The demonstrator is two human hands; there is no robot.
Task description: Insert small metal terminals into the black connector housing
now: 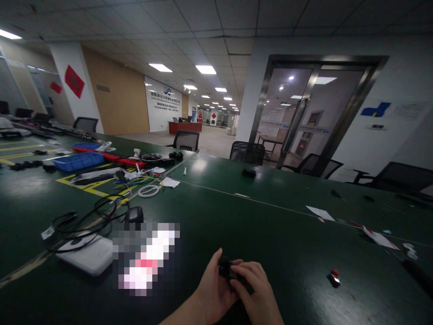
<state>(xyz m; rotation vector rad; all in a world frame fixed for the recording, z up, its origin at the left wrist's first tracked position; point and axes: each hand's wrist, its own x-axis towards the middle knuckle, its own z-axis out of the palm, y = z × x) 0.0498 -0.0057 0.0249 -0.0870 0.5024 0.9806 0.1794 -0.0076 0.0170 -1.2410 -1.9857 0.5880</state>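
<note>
Both of my hands come together low in the head view, above the green table. A small black object sits between them; its exact kind cannot be made out. My left hand is wrapped round it from the left, thumb pointing up along its side. From the right, my right hand pinches its near end with thumb and forefinger. The fingers hide much of the object's lower part. A small red-and-silver item lies on the table to the right of my hands.
On the left lie a white box, a coiled black cable with an adapter, and a pixelated bright patch. Farther back are blue trays, loose wires and a white cable coil. Papers lie at right; chairs line the far edge.
</note>
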